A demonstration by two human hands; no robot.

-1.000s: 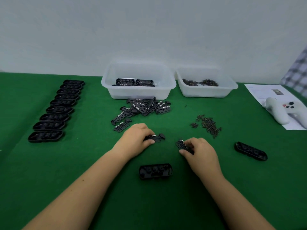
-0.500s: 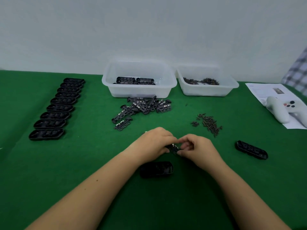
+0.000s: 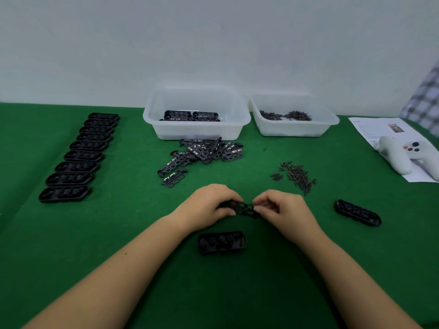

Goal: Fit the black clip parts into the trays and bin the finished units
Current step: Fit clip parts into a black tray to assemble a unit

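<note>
Both hands, left hand & right hand, pinching one clip part by its ends above tray. Prob. light, thin, stiffish plastic w/ cutouts. Best held at ends, not mid-web.

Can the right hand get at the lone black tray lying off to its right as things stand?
Probably yes, but not right away. The tray lies on bare green cloth with nothing between it and the right hand. That hand and the left hand grip a clip part, so it must let go first.

Green table with trays, bins, clip parts, screws.
</note>
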